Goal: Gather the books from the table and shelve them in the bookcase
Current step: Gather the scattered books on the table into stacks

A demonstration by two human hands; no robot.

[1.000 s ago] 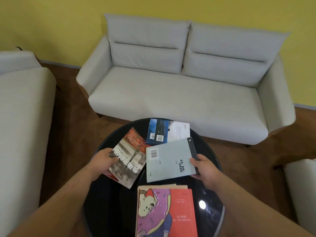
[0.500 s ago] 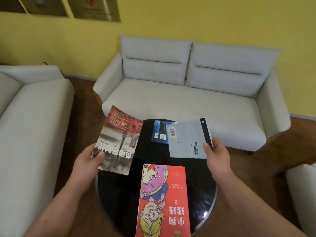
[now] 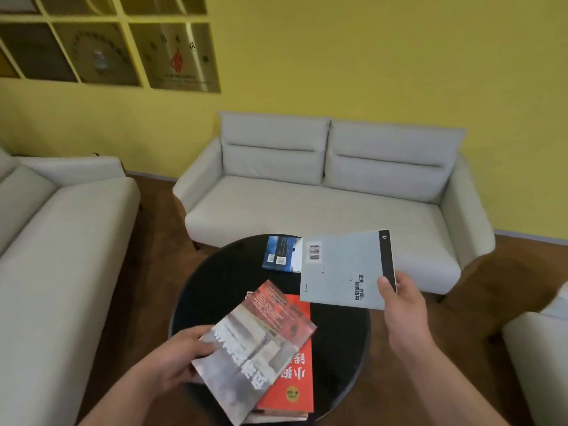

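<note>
My left hand [image 3: 176, 358] grips a grey-and-red paperback [image 3: 258, 345] by its left edge and holds it over the red cartoon book [image 3: 292, 385], which lies on the round black table [image 3: 221, 281]. My right hand [image 3: 402, 299] pinches a pale grey book [image 3: 341, 272] with a black spine by its right edge, lifted above the table's far right side. A blue book [image 3: 278, 253] lies flat at the table's far edge, partly hidden behind the grey one.
A light grey two-seat sofa [image 3: 322, 195] stands behind the table and another sofa [image 3: 52, 247] on the left. An armchair's corner [image 3: 544, 348] shows at the right. Yellow wall shelving [image 3: 107, 41] hangs at the upper left. The floor is brown.
My left hand has carried the grey-and-red paperback rightward over the red book. My right hand holds the pale grey book higher. The view has tilted up, revealing the wall shelving.
</note>
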